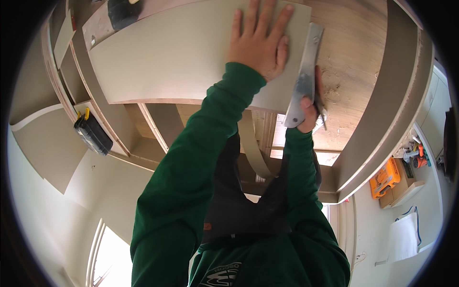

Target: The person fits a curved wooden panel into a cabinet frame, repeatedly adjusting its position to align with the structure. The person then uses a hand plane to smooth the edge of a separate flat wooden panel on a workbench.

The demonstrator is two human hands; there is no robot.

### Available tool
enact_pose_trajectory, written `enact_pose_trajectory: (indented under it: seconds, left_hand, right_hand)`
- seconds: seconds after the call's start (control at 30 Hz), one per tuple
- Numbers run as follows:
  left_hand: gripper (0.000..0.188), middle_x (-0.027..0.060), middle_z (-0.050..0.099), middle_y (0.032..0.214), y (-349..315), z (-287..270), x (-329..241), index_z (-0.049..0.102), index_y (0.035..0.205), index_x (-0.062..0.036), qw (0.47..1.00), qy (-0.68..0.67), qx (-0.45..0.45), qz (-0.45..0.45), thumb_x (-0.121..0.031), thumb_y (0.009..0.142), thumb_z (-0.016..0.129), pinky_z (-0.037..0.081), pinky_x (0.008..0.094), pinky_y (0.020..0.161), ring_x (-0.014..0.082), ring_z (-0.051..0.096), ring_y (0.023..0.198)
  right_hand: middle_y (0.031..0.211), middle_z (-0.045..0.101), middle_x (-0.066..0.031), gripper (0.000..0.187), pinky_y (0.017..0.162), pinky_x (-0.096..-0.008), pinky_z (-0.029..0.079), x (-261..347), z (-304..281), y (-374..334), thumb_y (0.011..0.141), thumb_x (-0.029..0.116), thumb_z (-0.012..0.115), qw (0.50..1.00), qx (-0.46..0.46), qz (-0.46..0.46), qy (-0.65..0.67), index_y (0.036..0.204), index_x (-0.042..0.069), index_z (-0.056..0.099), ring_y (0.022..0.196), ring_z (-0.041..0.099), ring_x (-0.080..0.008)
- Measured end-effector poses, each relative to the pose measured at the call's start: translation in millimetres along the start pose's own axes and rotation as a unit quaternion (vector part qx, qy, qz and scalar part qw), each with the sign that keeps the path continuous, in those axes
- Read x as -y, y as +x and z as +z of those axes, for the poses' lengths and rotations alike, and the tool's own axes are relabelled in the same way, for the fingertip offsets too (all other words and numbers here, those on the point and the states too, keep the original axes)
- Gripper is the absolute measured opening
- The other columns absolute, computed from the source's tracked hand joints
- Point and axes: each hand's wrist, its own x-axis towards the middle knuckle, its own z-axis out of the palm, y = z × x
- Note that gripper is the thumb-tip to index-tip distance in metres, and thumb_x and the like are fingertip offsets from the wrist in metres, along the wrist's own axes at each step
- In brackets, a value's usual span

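Observation:
My left hand (260, 50) lies flat on a pale greige panel (167, 62), its fingers spread near the panel's right end. My right hand (308, 115) is closed around a long, flat grey metal tool (307, 62) with a small hole at its near end. The thumb shows over the tool's lower part, and fingers show on its far right side. The tool lies along the panel's right edge; whether it touches that edge I cannot tell. A dark, thin part (322, 110) shows beside my right hand, and its kind is unclear.
Under the panel runs a wooden surface (351, 62) with shavings. A curved greige side board (387, 124) stands at right, open compartments (165, 119) at left. A black box with yellow clips (93, 134) sits at left, an orange case (385, 178) at far right.

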Motion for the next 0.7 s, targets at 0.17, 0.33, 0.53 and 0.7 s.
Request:
enact_pose_trajectory:
  seconds: [0.17,0.33,0.53,0.7]
  left_hand:
    - [0.061,0.0181,0.024,0.158,-2,1,3,0.032,0.151,-0.0107,1.000,-0.021,-0.005,-0.002,-0.028,0.093,0.041,0.020,0.0582,0.114,0.0398,0.021,0.146]
    - [0.062,0.0175,0.023,0.158,-4,5,5,0.032,0.151,-0.0118,0.999,-0.031,-0.010,-0.003,-0.028,0.093,0.042,0.020,0.0585,0.114,0.0397,0.021,0.146]
    - [0.057,0.0125,0.033,0.155,-4,13,10,0.042,0.146,-0.0185,0.995,-0.034,-0.095,0.005,-0.028,0.090,0.047,0.023,0.0575,0.113,0.0359,0.029,0.142]
    - [0.057,0.0125,0.033,0.155,-6,15,10,0.042,0.146,-0.0179,0.993,-0.064,-0.099,-0.003,-0.028,0.089,0.047,0.023,0.0573,0.112,0.0358,0.029,0.142]
  right_hand:
    - [0.139,0.046,-0.0231,0.092,0.107,-0.0396,0.038,3,10,26,0.073,0.034,0.063,0.999,-0.003,0.019,0.033,0.149,-0.004,0.028,0.127,0.049,-0.0323]
    - [0.139,0.047,-0.0235,0.085,0.106,-0.0377,0.038,11,22,53,0.077,0.032,0.061,0.997,0.007,0.006,0.072,0.147,-0.006,0.032,0.124,0.050,-0.0303]
    - [0.120,0.060,-0.0199,0.061,0.096,-0.0383,0.048,17,35,118,0.083,0.030,0.052,0.988,-0.024,0.066,0.136,0.132,-0.006,0.048,0.108,0.061,-0.0304]
    - [0.119,0.062,-0.0199,0.059,0.094,-0.0373,0.049,21,30,101,0.083,0.029,0.053,0.989,-0.061,0.083,0.110,0.129,-0.007,0.050,0.106,0.062,-0.0300]
